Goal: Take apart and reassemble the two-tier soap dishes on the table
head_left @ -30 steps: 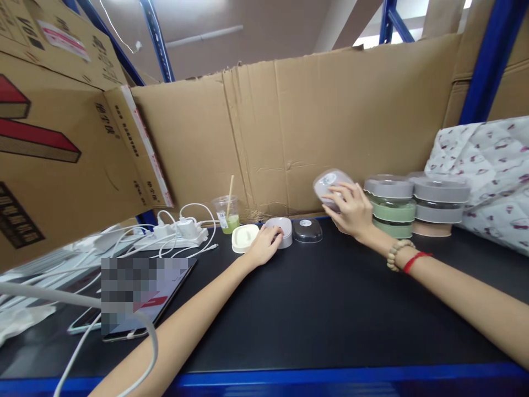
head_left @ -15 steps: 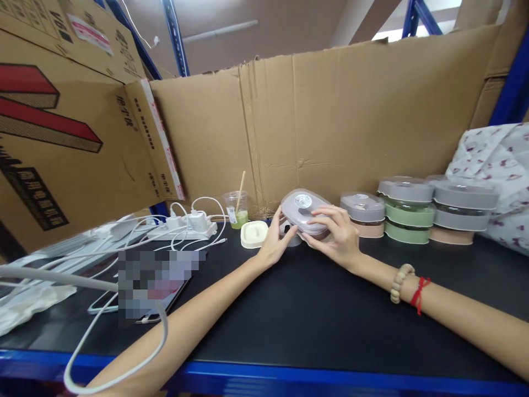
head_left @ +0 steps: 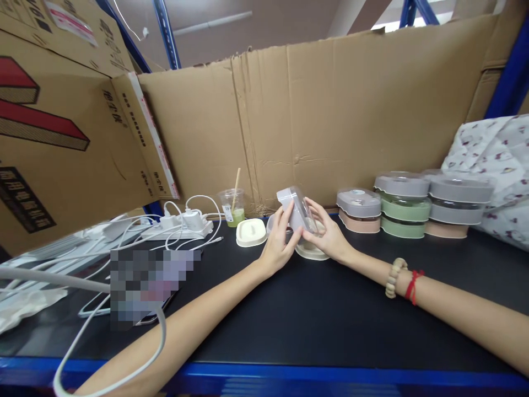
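Between both hands a clear and grey plastic lid (head_left: 301,212) is tilted up on its edge. My left hand (head_left: 279,242) grips its left side, fingers on the grey face. My right hand (head_left: 328,234) holds the clear side, with fingers and thumb round the edge. Under the lid, partly hidden by my hands, a cream-coloured container (head_left: 312,252) rests on the black table. A small cream square lid (head_left: 251,232) lies left of my left hand. Another pale round piece (head_left: 270,225) is mostly covered by my left fingers.
Stacked grey, green and pink containers (head_left: 405,205) stand at the right beside patterned cloth (head_left: 496,160). A cup of green drink (head_left: 235,212) stands behind the cream lid. A power strip (head_left: 177,230) and cables spread at the left. Cardboard (head_left: 330,121) walls the back.
The lid has turned from lying nearly level to standing tilted on edge, uncovering part of the cream container below. Both hands have shifted their grip on it. The view has shifted slightly.
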The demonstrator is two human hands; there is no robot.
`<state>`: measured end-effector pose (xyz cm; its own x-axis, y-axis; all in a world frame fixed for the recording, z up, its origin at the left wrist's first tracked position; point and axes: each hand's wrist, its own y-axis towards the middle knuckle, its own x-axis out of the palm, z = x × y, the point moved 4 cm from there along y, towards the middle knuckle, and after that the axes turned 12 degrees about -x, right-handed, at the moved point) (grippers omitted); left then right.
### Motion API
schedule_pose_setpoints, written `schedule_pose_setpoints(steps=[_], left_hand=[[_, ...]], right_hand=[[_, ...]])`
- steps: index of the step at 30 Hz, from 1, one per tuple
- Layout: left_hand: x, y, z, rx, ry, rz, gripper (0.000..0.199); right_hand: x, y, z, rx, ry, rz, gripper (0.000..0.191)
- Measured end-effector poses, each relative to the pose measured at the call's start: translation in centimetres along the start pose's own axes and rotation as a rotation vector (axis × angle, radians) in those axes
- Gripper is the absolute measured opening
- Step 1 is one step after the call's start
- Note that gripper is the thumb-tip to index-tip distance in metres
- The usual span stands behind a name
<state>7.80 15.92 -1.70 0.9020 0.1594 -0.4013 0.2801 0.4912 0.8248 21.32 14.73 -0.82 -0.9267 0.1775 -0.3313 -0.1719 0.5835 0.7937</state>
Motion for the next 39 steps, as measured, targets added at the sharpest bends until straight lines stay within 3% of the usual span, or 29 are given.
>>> schedule_pose_setpoints(steps=[4, 8, 11, 14, 16, 18, 22, 27, 30, 35, 39], left_hand=[[0.0, 0.0, 0.3, 0.081, 0.031, -0.008, 0.049], [0.1, 0.0, 0.5, 0.101, 0.049, -0.027, 0.075], [0.7, -0.1, 0.7, 0.056, 0.123, -0.182, 0.089], [1.6, -0.3, 0.8, -0.003, 0.228, -0.410, 0.057], [2.0, -0.3, 0.8, -0.029, 0.266, -0.485, 0.028], [2.2, -0.3, 1.0, -0.018, 0.262, -0.519, 0.012], [2.4, -0.5, 1.6, 0.042, 0.272, -0.529, 0.006], [1.8, -0.2, 1.8, 0.093, 0.444, -0.405, 0.006], [0.7, 0.6, 1.5, 0.006, 0.558, -0.330, 0.004], [-2.1, 2.4, 0.5, -0.307, 0.704, -0.251, 0.003], [-4.2, 2.9, -0.5, -0.508, 0.842, -0.309, 0.006]], right_hand=[[0.3, 0.1, 0.3, 0.038, 0.104, 0.027, 0.087], [-0.8, 0.4, 1.4, 0.035, 0.082, 0.284, 0.086], [-2.3, 0.5, 2.7, 0.089, 0.055, 0.470, 0.086], [-3.5, 0.6, 3.8, 0.095, -0.017, 0.546, 0.084], [-4.1, 0.5, 4.1, 0.052, -0.086, 0.567, 0.082], [-4.4, 0.5, 4.4, 0.011, -0.145, 0.569, 0.081], [-4.5, 0.5, 3.9, -0.074, -0.244, 0.581, 0.078], [-4.4, 0.5, 1.9, -0.135, -0.301, 0.546, 0.081], [-4.1, 0.5, 1.3, -0.141, -0.270, 0.524, 0.082], [-4.4, 0.5, 2.4, -0.014, -0.184, 0.584, 0.086], [-4.5, 0.4, 3.5, 0.016, -0.203, 0.591, 0.085]])
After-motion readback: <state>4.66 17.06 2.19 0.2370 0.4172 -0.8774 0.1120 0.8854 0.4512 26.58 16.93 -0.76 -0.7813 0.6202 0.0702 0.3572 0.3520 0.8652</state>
